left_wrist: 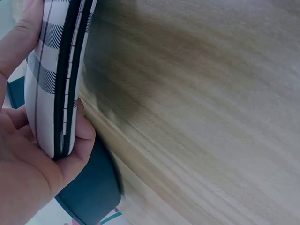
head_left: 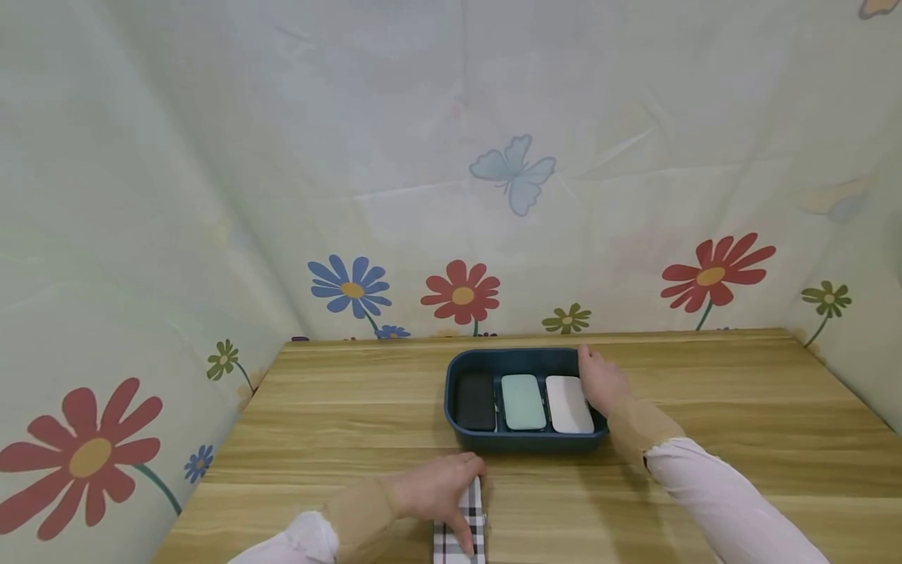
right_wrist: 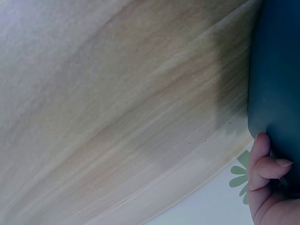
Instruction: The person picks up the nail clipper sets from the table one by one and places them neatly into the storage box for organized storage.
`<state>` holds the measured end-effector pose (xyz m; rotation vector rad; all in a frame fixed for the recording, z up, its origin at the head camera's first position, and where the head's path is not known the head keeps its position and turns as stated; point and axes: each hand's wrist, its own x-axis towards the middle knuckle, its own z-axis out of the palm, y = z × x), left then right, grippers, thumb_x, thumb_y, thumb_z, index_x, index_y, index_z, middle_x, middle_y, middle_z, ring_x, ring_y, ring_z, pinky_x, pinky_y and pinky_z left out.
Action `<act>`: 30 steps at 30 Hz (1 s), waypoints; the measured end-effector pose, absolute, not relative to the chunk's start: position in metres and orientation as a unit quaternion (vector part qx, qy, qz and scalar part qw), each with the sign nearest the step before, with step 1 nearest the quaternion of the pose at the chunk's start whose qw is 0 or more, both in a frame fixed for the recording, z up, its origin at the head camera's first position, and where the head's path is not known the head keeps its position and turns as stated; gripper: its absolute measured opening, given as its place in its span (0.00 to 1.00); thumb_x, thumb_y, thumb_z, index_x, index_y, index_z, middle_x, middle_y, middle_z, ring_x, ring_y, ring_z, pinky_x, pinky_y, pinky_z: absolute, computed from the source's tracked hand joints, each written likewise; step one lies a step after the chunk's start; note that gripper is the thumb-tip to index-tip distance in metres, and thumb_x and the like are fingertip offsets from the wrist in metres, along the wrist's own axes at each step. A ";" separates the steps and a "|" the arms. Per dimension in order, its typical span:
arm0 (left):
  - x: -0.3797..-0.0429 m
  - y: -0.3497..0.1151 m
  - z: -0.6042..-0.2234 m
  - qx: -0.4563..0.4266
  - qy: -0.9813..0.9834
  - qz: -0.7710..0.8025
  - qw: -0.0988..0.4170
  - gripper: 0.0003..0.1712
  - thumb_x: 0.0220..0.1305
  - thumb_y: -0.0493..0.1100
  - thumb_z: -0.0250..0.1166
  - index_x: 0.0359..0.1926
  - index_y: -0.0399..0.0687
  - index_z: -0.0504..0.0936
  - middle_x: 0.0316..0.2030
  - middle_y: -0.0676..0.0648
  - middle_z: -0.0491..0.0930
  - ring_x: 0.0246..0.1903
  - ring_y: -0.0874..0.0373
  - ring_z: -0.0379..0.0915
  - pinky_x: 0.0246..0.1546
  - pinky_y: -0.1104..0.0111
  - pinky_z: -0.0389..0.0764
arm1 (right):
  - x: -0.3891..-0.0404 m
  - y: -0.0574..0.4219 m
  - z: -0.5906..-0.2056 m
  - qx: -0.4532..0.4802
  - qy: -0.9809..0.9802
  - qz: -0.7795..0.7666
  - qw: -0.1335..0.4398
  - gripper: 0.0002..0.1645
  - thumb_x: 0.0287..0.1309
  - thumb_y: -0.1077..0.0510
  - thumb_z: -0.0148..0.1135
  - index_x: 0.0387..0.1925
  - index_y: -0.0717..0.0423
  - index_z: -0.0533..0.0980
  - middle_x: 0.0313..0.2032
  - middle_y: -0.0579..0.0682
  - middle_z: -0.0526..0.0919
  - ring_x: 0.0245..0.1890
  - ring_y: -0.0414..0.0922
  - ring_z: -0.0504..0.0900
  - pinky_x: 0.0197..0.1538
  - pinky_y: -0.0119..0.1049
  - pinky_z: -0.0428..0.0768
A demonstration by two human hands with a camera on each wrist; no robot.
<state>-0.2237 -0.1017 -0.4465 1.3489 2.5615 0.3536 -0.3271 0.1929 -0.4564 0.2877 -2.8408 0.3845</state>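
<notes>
My left hand (head_left: 440, 486) grips a black-and-white plaid glasses case (head_left: 458, 540) in front of the bin. In the left wrist view, the glasses case (left_wrist: 44, 89) stands with its dark hinged edge showing, fingers around one end and the thumb on its side. A dark blue bin (head_left: 528, 444) holds three slim pieces side by side: black (head_left: 475, 403), mint green (head_left: 524, 402) and white (head_left: 569, 403). With my right hand (head_left: 602, 382) I hold the bin's right rim. The right wrist view shows bent fingers (right_wrist: 262, 161) at the bin's blue wall (right_wrist: 276, 84).
Everything rests on a wood-grain table (head_left: 338, 407). Behind it and along its sides hangs a pale curtain (head_left: 395, 157) printed with flowers and a butterfly. The bin sits close to the table's back edge.
</notes>
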 end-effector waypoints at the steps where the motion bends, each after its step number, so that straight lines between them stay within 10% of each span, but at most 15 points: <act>1: -0.224 -0.102 -0.447 0.460 0.871 0.123 0.116 0.40 0.28 0.58 0.76 0.42 0.47 0.69 0.35 0.58 0.66 0.32 0.67 0.62 0.35 0.80 0.66 | -0.327 0.193 -0.456 0.099 -0.978 0.132 0.130 0.10 0.55 0.74 0.48 0.40 0.71 0.61 0.29 0.66 0.72 0.19 0.55 0.73 0.19 0.46 0.73; 30: -0.219 -0.103 -0.446 0.414 0.886 0.132 0.163 0.38 0.33 0.57 0.76 0.42 0.46 0.68 0.29 0.58 0.66 0.30 0.67 0.64 0.33 0.78 0.68 | -0.330 0.193 -0.458 0.091 -0.979 0.130 0.126 0.12 0.56 0.74 0.48 0.43 0.72 0.61 0.31 0.68 0.72 0.22 0.56 0.75 0.21 0.47 0.74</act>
